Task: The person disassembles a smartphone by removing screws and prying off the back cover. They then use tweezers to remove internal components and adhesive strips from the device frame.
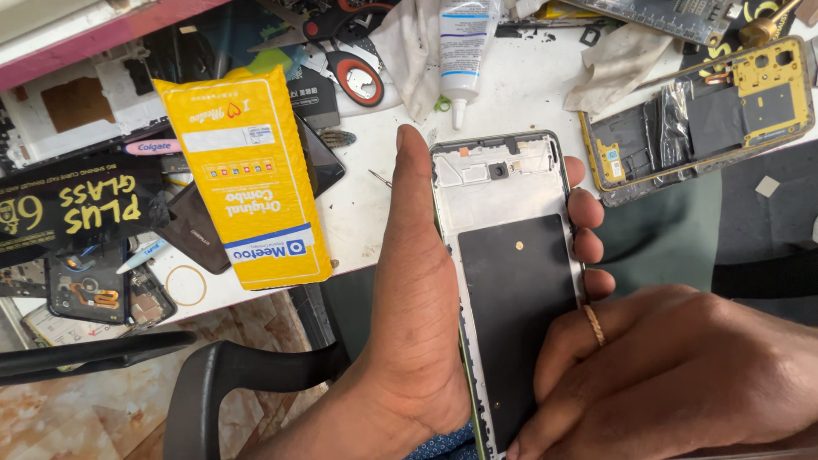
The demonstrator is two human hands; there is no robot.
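At the centre of the view, the left hand (417, 290) cradles an opened phone frame (511, 281), its thumb lying straight along the frame's left edge and pointing to 12 o'clock, while 4 fingers (586, 207) curl around the right edge, so the frame is pinched between thumb and fingers. The frame shows a pale inner plate at its top and a black sheet over its lower half. The right hand (682, 375), wearing a ring, comes in from 4 o'clock with its fingers pressed together against the frame's lower right edge. On the white tabletop (528, 94), a yellow packet (247, 179) lies at 9 o'clock, a white glue tube (464, 51) at 12 o'clock, and another dismantled phone body (707, 119) at 2 o'clock.
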